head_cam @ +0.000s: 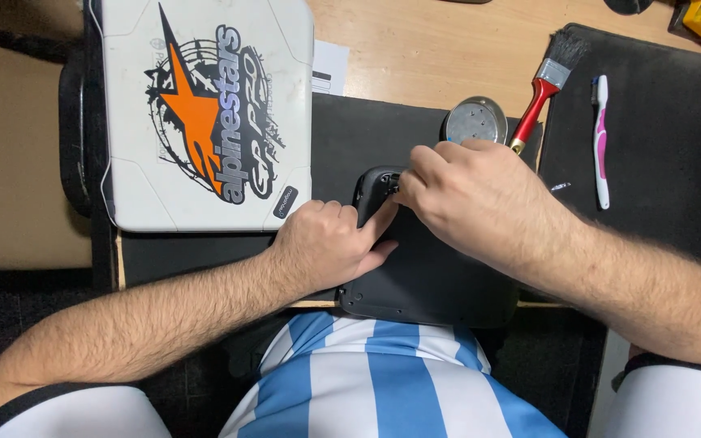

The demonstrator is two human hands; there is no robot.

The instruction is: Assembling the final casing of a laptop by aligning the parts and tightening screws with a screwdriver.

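We're pinching with the right hand (pixel 472 195): fingertips bunched tight on something small at the top edge of the black device (pixel 423 280). What's being pinched is too small to tell. Left hand (pixel 326 243) is mostly curled, index finger (pixel 379 221) extended and pressing on the device's top-left corner, thumb lying flat on its face. The two hands are nearly touching at the fingertips.

The device is sitting at 6 o'clock on the black mat (pixel 342 130), near edge overhanging toward our striped shirt (pixel 367 381).

Round metal tin (pixel 475 120) is sitting at 12 o'clock from the right hand, just beyond the knuckles. Red-handled brush (pixel 547 81) is lying at 1 o'clock, tilted, handle end just beside the tin. Toothbrush (pixel 600 138) is lying at 2 o'clock on a second mat (pixel 659 146). White case (pixel 204 105) with an orange-and-black sticker is sitting at 11 o'clock from the left hand, near it.
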